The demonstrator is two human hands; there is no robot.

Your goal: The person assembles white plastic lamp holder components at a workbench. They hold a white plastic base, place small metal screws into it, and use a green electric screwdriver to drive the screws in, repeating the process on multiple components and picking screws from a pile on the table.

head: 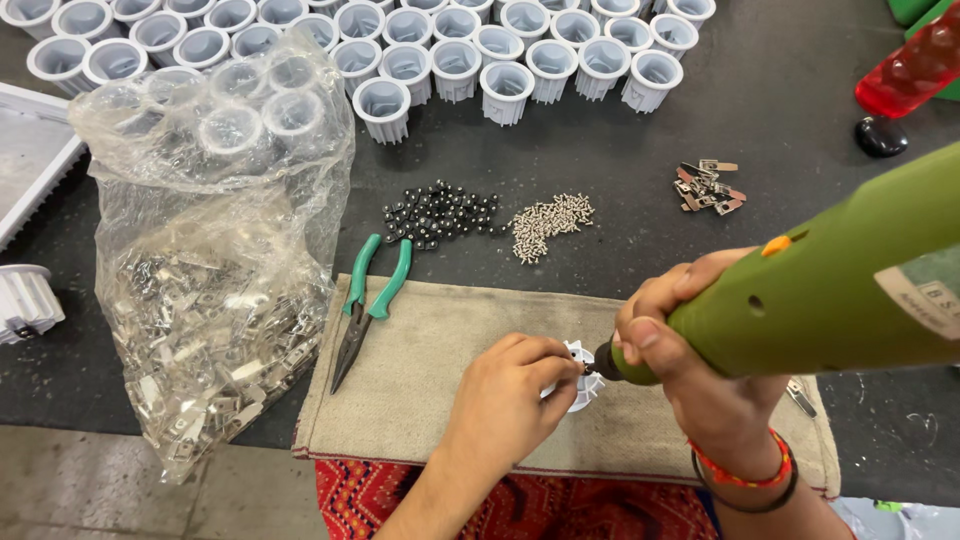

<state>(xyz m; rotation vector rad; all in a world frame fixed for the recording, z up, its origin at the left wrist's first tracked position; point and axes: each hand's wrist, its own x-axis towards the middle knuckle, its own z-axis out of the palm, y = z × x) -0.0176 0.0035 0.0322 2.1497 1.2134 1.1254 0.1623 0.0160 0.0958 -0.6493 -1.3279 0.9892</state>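
My left hand [505, 395] pinches a small white ribbed plastic housing [583, 385] on a beige cloth mat [420, 350]. My right hand [690, 345] grips a green electric screwdriver [830, 290], whose dark tip touches the housing between my left fingers. A red thread and a dark band circle my right wrist.
Green-handled long-nose pliers [368, 300] lie on the mat's left. Behind it are piles of black screws [440, 213], silver screws [548, 220] and metal clips [705, 186]. A clear bag of metal parts [215, 270] stands left. Several white housings [500, 50] line the back.
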